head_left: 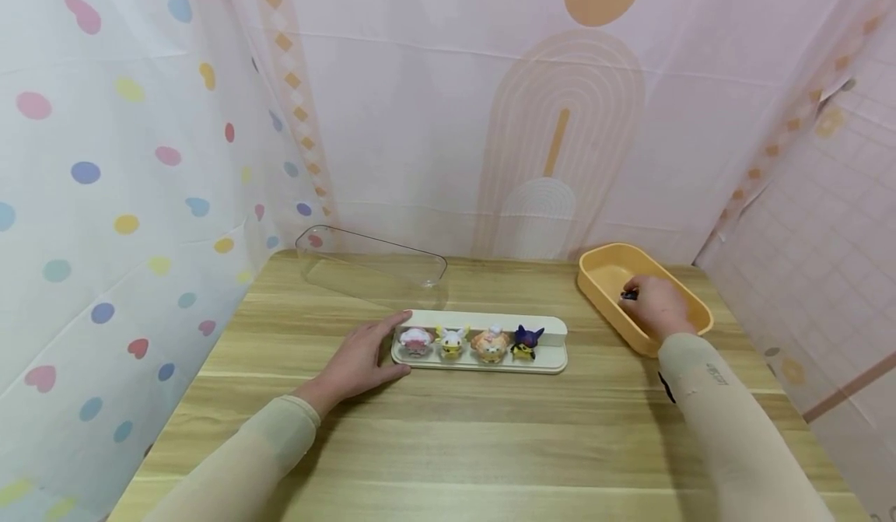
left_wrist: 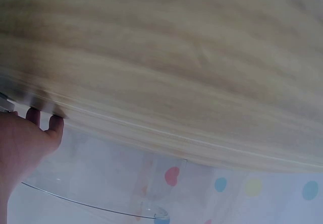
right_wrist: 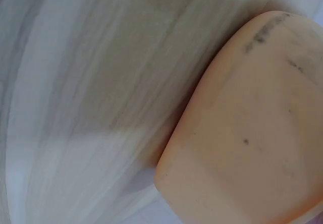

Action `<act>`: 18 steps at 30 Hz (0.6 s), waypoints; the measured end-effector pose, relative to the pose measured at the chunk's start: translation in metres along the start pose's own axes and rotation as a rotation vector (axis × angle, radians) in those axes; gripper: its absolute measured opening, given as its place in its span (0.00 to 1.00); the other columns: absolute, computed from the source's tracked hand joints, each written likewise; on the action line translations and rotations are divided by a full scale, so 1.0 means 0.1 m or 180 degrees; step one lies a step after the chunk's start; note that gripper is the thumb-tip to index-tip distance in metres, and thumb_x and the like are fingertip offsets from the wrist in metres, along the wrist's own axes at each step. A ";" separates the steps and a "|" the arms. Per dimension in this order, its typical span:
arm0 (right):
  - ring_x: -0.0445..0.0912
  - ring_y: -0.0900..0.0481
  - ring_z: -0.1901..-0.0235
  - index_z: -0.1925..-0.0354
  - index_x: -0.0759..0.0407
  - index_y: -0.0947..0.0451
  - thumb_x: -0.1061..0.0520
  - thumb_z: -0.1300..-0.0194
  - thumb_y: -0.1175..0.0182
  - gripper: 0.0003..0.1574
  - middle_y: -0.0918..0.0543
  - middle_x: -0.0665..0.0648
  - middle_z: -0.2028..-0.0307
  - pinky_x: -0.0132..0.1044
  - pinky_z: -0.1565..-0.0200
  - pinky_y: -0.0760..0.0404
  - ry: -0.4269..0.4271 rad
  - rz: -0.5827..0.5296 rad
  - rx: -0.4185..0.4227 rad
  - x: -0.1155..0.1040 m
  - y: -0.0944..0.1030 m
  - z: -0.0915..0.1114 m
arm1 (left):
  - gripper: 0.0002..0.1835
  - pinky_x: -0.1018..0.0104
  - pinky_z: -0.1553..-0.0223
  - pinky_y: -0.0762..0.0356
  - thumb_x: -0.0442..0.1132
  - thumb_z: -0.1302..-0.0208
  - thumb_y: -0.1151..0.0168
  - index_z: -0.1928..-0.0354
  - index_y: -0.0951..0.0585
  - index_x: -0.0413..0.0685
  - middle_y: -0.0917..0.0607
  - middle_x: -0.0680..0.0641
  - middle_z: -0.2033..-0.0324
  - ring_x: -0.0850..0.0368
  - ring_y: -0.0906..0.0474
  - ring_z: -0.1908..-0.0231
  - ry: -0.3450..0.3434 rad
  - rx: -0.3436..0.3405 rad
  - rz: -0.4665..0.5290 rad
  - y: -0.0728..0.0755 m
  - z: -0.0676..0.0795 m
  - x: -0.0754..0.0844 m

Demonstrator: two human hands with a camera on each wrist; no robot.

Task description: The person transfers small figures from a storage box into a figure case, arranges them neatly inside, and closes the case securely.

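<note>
In the head view, a cream display base bears a row of small toy figures: a pink-and-white one, a yellow-and-white one, an orange one and a purple-and-yellow one. My left hand holds the base's left end, with its thumb at the front edge and a finger at the back. Inside the yellow bin on the right, my right hand pinches a small dark object, mostly covered by the fingers.
A clear plastic cover stands behind the base, at the table's back left. The wooden table meets patterned cloth walls at the back and sides. The right wrist view is filled by the bin's outer wall and the tabletop.
</note>
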State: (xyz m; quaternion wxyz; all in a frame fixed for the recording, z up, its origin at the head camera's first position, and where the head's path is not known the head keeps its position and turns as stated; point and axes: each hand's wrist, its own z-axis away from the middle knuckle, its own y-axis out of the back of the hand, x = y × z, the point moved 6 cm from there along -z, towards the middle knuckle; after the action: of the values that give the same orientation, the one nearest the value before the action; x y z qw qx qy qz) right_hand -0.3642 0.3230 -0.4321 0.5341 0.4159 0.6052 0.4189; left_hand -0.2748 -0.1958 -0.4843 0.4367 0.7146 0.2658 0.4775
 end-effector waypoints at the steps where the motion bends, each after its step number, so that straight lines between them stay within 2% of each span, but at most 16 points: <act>1: 0.67 0.14 0.49 0.47 0.63 0.14 0.51 0.29 0.31 0.19 0.11 0.69 0.48 0.64 0.51 0.16 0.0040 0.0020 0.0016 -0.02 0.00 -0.01 | 0.51 0.28 0.25 0.36 0.54 0.38 0.20 0.17 0.38 0.63 0.20 0.40 0.28 0.32 0.25 0.30 0.0001 0.0000 -0.0001 0.00 0.00 0.00; 6: 0.69 0.14 0.48 0.46 0.64 0.14 0.55 0.29 0.31 0.18 0.11 0.70 0.47 0.65 0.51 0.16 0.0185 0.0072 0.0033 -0.07 -0.03 -0.04 | 0.51 0.28 0.25 0.35 0.54 0.38 0.20 0.17 0.38 0.63 0.20 0.40 0.29 0.32 0.24 0.30 -0.0012 0.0019 -0.0017 -0.01 0.00 -0.02; 11: 0.70 0.15 0.47 0.42 0.69 0.19 0.56 0.28 0.32 0.23 0.13 0.73 0.46 0.65 0.48 0.16 0.0111 0.0063 0.0008 -0.06 -0.08 -0.04 | 0.52 0.29 0.26 0.34 0.55 0.39 0.20 0.17 0.38 0.63 0.20 0.40 0.29 0.32 0.24 0.31 -0.0038 0.0028 -0.0019 -0.01 0.00 -0.03; 14: 0.70 0.16 0.45 0.40 0.73 0.23 0.56 0.27 0.32 0.25 0.14 0.75 0.45 0.65 0.44 0.17 -0.0029 -0.0111 -0.0016 -0.02 -0.11 -0.05 | 0.52 0.29 0.26 0.34 0.55 0.39 0.20 0.17 0.38 0.63 0.20 0.40 0.29 0.32 0.23 0.31 -0.0056 0.0030 -0.0032 -0.03 0.00 -0.03; 18: 0.68 0.16 0.46 0.43 0.72 0.26 0.56 0.27 0.31 0.25 0.15 0.76 0.46 0.61 0.43 0.18 -0.0275 -0.0545 -0.0007 0.04 -0.12 -0.04 | 0.52 0.29 0.26 0.33 0.55 0.39 0.20 0.17 0.37 0.63 0.19 0.40 0.29 0.33 0.23 0.31 -0.0073 0.0046 -0.0014 -0.03 -0.01 -0.02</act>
State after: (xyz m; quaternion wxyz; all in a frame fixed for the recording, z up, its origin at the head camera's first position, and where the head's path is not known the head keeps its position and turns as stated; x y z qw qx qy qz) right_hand -0.3695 0.3225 -0.4444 0.5940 0.3798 0.6145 0.3540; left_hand -0.2762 -0.1960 -0.4879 0.4355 0.7226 0.2657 0.4663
